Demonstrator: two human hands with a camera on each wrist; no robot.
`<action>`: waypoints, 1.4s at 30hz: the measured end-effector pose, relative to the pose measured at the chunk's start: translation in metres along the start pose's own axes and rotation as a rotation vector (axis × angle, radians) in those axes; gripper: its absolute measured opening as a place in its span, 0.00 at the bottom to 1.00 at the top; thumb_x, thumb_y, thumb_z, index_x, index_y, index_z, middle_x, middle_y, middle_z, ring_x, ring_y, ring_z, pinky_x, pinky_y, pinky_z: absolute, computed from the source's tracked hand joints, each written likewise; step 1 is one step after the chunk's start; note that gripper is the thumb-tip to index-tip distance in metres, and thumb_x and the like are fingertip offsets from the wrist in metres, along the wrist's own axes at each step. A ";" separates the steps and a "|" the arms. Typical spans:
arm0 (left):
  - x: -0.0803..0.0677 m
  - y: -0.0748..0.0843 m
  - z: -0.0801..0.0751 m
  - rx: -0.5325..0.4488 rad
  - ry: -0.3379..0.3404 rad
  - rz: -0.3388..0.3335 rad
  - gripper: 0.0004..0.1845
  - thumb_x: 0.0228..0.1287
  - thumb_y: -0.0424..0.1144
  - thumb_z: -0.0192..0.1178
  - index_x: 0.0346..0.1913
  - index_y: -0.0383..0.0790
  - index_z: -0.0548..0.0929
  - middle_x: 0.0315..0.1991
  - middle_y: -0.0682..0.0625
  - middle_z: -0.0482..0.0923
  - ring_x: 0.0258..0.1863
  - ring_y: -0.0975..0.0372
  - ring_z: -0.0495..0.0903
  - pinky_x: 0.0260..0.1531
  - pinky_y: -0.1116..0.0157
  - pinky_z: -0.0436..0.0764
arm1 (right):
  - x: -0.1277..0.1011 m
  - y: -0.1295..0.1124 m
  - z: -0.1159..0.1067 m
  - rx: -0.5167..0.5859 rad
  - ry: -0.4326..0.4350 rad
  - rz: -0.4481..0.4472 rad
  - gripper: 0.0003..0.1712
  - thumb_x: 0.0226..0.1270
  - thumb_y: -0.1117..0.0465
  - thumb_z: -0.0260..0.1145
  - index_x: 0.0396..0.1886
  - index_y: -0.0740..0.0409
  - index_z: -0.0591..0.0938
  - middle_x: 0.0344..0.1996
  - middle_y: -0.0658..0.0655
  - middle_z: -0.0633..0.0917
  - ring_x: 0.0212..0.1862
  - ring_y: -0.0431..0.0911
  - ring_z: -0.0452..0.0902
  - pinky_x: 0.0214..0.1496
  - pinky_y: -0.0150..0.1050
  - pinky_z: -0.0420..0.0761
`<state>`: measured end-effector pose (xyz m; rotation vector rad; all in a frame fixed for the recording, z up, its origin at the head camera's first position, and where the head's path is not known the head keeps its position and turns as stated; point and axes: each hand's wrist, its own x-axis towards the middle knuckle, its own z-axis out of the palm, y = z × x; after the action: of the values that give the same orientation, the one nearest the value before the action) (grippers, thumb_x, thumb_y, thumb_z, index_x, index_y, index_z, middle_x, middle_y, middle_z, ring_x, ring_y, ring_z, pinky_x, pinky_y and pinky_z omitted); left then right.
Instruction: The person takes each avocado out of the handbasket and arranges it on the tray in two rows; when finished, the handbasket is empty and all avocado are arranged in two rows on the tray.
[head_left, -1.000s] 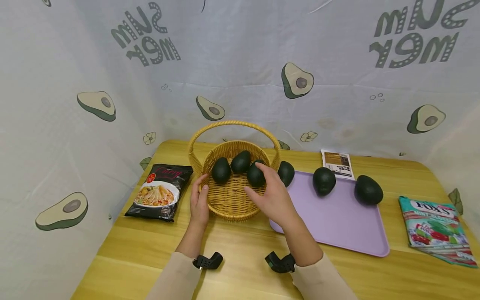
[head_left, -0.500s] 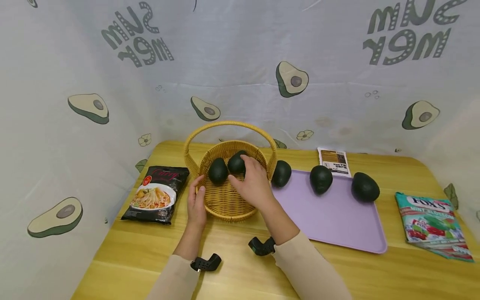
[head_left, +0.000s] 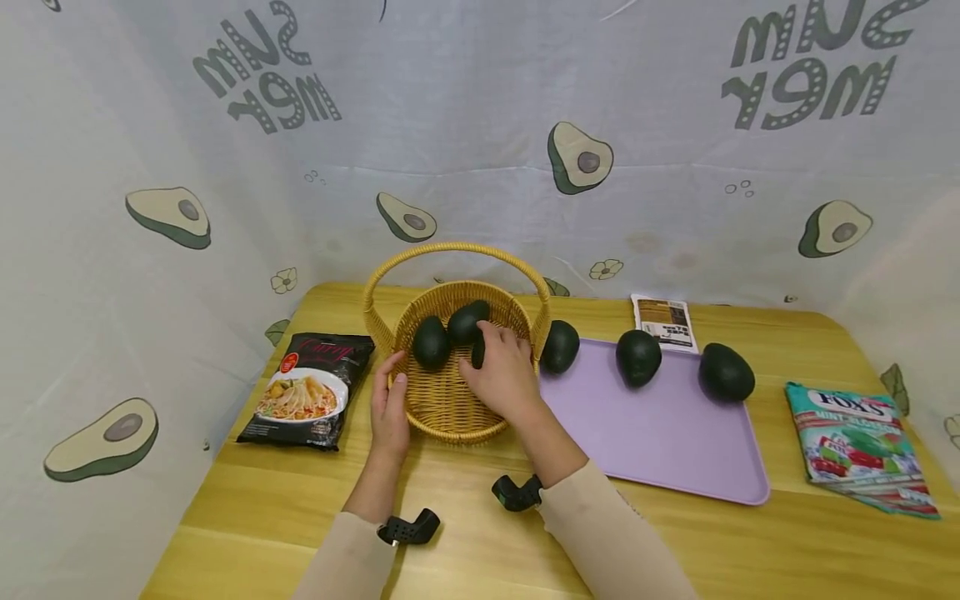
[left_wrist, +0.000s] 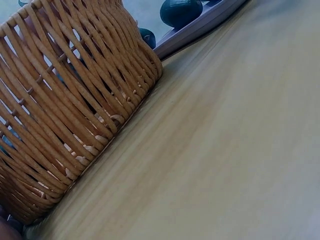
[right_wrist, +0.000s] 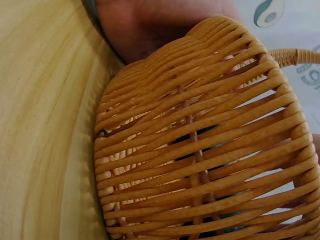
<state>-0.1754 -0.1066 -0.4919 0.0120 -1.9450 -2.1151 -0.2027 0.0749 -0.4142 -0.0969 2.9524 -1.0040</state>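
Note:
A yellow wicker basket [head_left: 450, 421] with a tall handle stands on the table with dark green avocados inside. One avocado [head_left: 431, 343] lies at the left, and another avocado [head_left: 468, 322] at the back. My right hand [head_left: 506, 375] reaches into the basket's right side and grips a third avocado [head_left: 477, 352], mostly hidden by the fingers. My left hand [head_left: 390, 417] rests against the basket's left side, its fingers fairly straight near the rim. Close up, the left wrist view shows the basket's woven wall [left_wrist: 70, 100]; in the right wrist view the wall [right_wrist: 200, 145] hides most of the contents.
Right of the basket lies a lilac tray [head_left: 675, 442], with avocados [head_left: 639, 358] on and beside it. A small packet [head_left: 666, 323] sits behind the tray. A teal candy bag [head_left: 862, 450] lies far right, a black noodle packet [head_left: 307, 392] at left. Patterned cloth hangs behind.
My right hand has moved left and deeper into the basket, closing on the right-hand avocado, which has shifted left toward the other avocados. My left hand stays at the basket's side.

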 end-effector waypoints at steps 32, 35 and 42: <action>-0.003 0.002 0.001 -0.001 0.000 -0.002 0.22 0.80 0.36 0.42 0.70 0.32 0.68 0.75 0.39 0.63 0.77 0.53 0.56 0.72 0.61 0.56 | -0.001 0.001 0.006 -0.009 -0.120 -0.105 0.42 0.65 0.48 0.73 0.76 0.49 0.69 0.69 0.64 0.74 0.67 0.59 0.75 0.68 0.55 0.76; -0.002 0.001 0.001 0.002 0.001 -0.003 0.22 0.80 0.36 0.42 0.70 0.32 0.68 0.74 0.39 0.63 0.77 0.53 0.56 0.72 0.62 0.57 | -0.001 0.001 0.005 0.023 -0.094 -0.123 0.42 0.64 0.49 0.74 0.76 0.48 0.69 0.69 0.63 0.74 0.66 0.59 0.76 0.68 0.55 0.76; -0.003 0.001 0.001 0.013 0.000 0.002 0.22 0.80 0.37 0.42 0.71 0.32 0.68 0.74 0.38 0.64 0.76 0.53 0.58 0.69 0.68 0.59 | -0.005 0.004 0.005 0.124 -0.034 -0.168 0.42 0.63 0.50 0.75 0.75 0.47 0.70 0.70 0.60 0.73 0.69 0.57 0.73 0.69 0.57 0.74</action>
<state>-0.1728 -0.1050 -0.4913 0.0124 -1.9584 -2.1007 -0.1980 0.0753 -0.4200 -0.3612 2.8815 -1.1885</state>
